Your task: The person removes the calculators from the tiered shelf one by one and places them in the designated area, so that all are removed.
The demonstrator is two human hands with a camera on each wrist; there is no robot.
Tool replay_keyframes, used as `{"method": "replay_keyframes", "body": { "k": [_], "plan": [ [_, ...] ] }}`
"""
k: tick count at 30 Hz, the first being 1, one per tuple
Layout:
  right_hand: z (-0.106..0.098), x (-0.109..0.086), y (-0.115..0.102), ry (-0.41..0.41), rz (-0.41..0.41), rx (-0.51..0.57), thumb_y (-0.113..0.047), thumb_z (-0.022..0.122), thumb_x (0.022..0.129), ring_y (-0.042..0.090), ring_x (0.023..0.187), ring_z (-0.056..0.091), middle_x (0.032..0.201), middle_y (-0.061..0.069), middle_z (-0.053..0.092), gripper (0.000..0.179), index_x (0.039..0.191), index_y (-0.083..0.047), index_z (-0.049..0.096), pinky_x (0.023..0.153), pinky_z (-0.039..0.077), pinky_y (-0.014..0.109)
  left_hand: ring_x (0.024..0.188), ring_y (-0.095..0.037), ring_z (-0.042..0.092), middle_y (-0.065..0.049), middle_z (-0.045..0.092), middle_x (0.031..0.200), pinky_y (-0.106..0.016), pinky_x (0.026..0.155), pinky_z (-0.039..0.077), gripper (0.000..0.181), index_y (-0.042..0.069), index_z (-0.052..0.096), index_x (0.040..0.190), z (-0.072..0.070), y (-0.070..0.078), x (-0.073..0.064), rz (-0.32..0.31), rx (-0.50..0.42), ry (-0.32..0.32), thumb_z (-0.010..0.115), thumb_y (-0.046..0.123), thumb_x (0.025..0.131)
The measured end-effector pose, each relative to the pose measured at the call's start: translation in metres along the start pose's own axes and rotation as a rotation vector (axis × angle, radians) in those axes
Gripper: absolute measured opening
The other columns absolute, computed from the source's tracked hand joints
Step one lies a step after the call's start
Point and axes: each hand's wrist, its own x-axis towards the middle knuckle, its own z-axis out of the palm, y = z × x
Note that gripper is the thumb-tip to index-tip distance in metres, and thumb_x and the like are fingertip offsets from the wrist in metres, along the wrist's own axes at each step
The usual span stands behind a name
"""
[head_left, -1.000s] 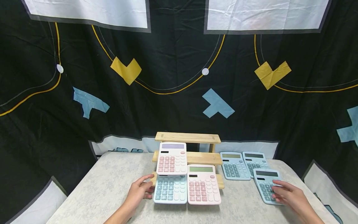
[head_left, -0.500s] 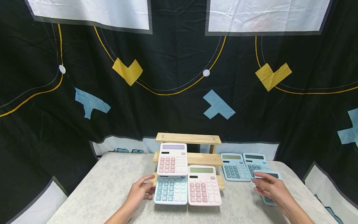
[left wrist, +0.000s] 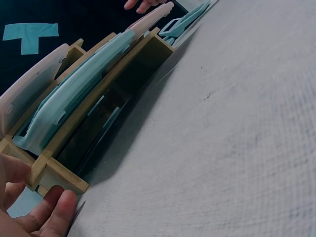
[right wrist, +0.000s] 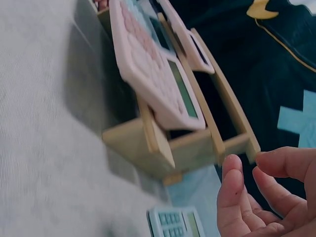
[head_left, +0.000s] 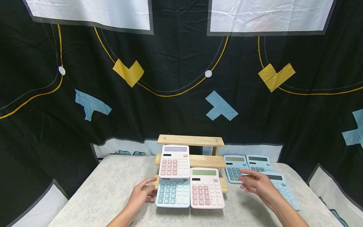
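Observation:
My left hand (head_left: 138,197) grips the left end of a tiered wooden stand (head_left: 208,161); the left wrist view has thumb and fingers around its low end piece (left wrist: 64,177). A white calculator with pink keys (head_left: 174,161) leans on the upper step. Below it sit a blue calculator (head_left: 173,194) and, to its right, a pink calculator (head_left: 207,189). My right hand (head_left: 259,186) holds nothing, its fingers loosely bent. It hovers right of the stand, overlapping the lower part of a blue calculator (head_left: 234,160) in the head view.
Two more blue calculators lie on the table's right side, one at the back (head_left: 258,159) and one nearer (head_left: 286,189), partly hidden by my right hand. The stand's top slat (head_left: 190,140) bears nothing. A black curtain (head_left: 175,116) hangs behind the pale table (head_left: 93,195).
My right hand has left the nearer blue calculator on the right and moved left toward the stand. That calculator now lies slightly shifted. The left hand keeps its place.

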Motion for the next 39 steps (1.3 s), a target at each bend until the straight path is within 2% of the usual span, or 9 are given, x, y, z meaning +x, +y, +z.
{"method": "replay_keyframes", "body": {
  "k": [23,33,39],
  "plan": [
    [0.058,0.008,-0.018,-0.191,-0.092,0.069,-0.012,0.065,0.096,0.022,0.090,0.067,0.119,0.017,0.068,0.056,0.145,0.004,0.044,0.078,0.057,0.031,0.083,-0.018,0.067,-0.011,0.069,0.101,-0.037,0.070,0.060,0.044,0.006,0.055,0.141,0.000,0.001,0.000,-0.003,0.003,0.010,0.057,0.020,0.100],
    [0.081,0.011,-0.024,-0.246,-0.117,0.092,-0.009,0.066,0.093,0.023,0.090,0.069,0.119,0.020,0.067,0.056,0.144,0.004,0.046,0.078,0.057,0.030,0.084,-0.018,0.067,-0.011,0.069,0.102,-0.037,0.071,0.060,0.044,0.006,0.055,0.142,-0.001,0.001,-0.001,0.003,0.005,0.005,0.057,0.021,0.100],
    [0.096,0.015,-0.027,-0.243,-0.108,0.098,-0.010,0.069,0.091,0.022,0.090,0.069,0.118,0.019,0.068,0.055,0.141,0.002,0.050,0.076,0.056,0.031,0.084,-0.018,0.067,-0.011,0.069,0.102,-0.037,0.070,0.060,0.044,0.005,0.055,0.141,-0.001,0.001,-0.001,-0.005,-0.005,0.003,0.057,0.021,0.100]
  ]
}}
